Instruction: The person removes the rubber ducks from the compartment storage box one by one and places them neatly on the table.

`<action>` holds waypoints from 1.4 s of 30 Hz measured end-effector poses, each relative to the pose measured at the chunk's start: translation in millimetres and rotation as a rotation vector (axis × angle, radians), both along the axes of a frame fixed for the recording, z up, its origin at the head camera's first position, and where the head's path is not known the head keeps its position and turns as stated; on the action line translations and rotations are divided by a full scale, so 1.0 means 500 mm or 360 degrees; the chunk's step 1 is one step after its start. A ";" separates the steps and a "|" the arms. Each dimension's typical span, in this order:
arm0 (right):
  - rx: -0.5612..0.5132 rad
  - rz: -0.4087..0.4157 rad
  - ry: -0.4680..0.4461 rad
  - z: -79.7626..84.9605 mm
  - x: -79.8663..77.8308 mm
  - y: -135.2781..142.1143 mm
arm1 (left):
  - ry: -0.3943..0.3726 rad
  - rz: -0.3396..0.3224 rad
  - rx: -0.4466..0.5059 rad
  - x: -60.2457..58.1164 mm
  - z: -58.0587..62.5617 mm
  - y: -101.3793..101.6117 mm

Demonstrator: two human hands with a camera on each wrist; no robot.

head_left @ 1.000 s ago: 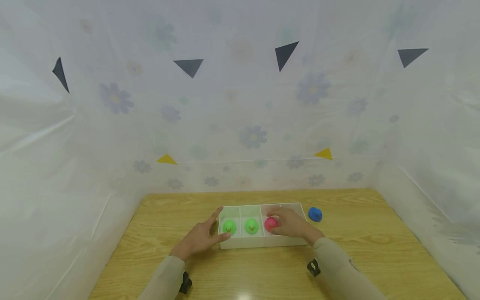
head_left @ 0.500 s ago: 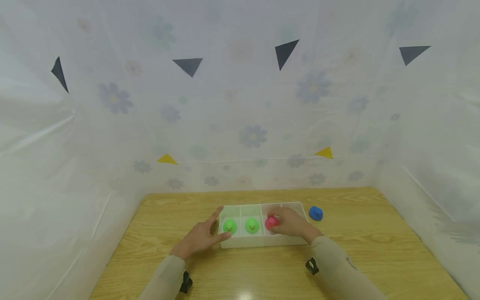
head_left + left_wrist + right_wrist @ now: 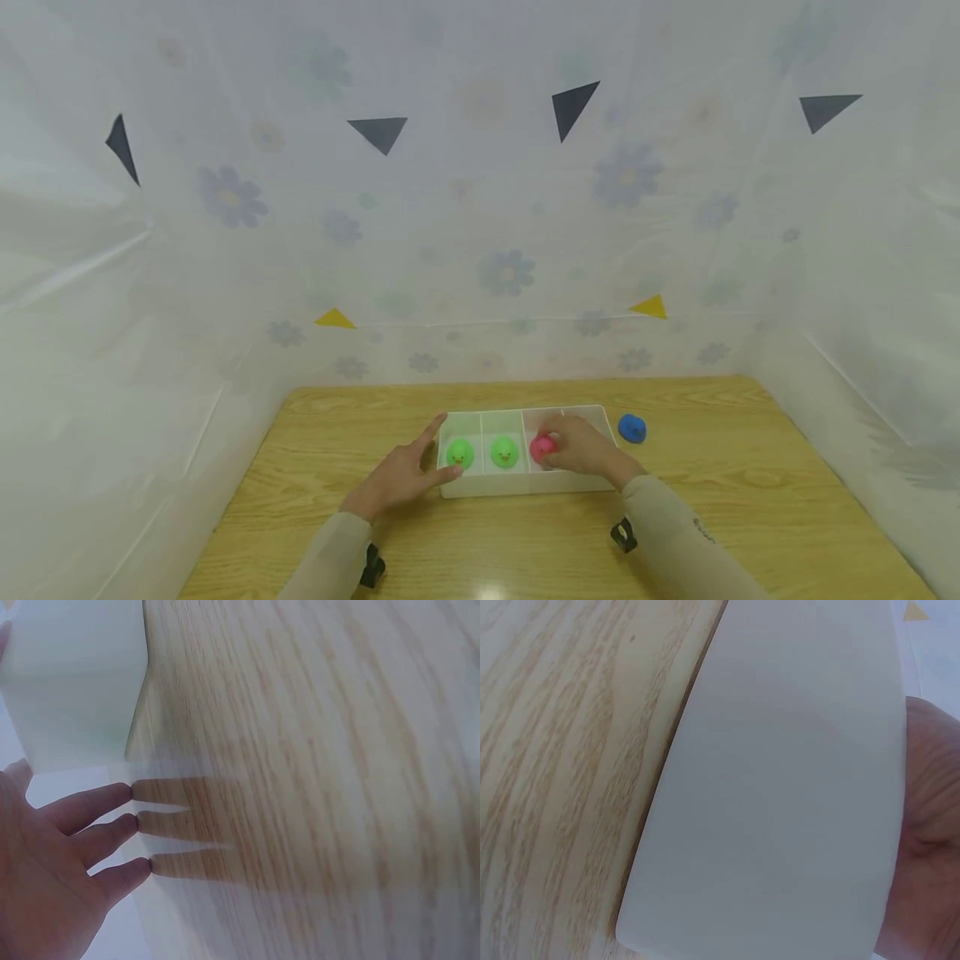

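Note:
A white divided tray (image 3: 525, 484) stands on the table. My right hand (image 3: 587, 446) reaches into its third compartment from the left and grips a pink rubber duck (image 3: 540, 450) between fingers and thumb. Green rubber ducks sit in the two left compartments, one (image 3: 460, 453) at the end and another (image 3: 505, 452) beside it. At the tray's left end my left hand (image 3: 401, 477) is spread, thumb and index finger near its corners. In the left wrist view, three fingertips of the left hand (image 3: 60, 862) rest on the wood. The tray wall (image 3: 772, 787) hides the right fingers in the right wrist view.
A blue rubber duck (image 3: 632, 428) lies on the wooden table (image 3: 480, 542), just right of the tray. The right forearm and hand partly cover the tray's right end. White flower-patterned sheeting (image 3: 480, 208) encloses the table at the back and both sides.

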State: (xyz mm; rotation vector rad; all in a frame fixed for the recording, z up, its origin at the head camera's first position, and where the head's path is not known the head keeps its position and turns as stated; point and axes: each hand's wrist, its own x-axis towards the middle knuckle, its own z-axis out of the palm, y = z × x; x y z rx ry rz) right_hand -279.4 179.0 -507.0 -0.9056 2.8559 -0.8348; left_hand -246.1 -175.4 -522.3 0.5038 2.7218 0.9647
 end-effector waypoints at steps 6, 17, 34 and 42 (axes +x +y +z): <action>0.0008 -0.0004 0.0010 -0.003 0.002 0.001 | -0.0008 -0.0011 0.0012 0.000 -0.004 -0.001; 0.0037 -0.0020 -0.0005 0.012 0.007 -0.002 | -0.0022 -0.0025 0.0001 0.000 -0.001 0.000; -0.0158 -0.0134 -0.0133 0.054 0.014 0.028 | -0.0041 -0.0019 0.0001 0.000 0.002 0.001; -0.0453 -0.0088 -0.0172 0.066 0.022 0.056 | -0.0008 -0.0017 0.0037 0.000 -0.004 0.000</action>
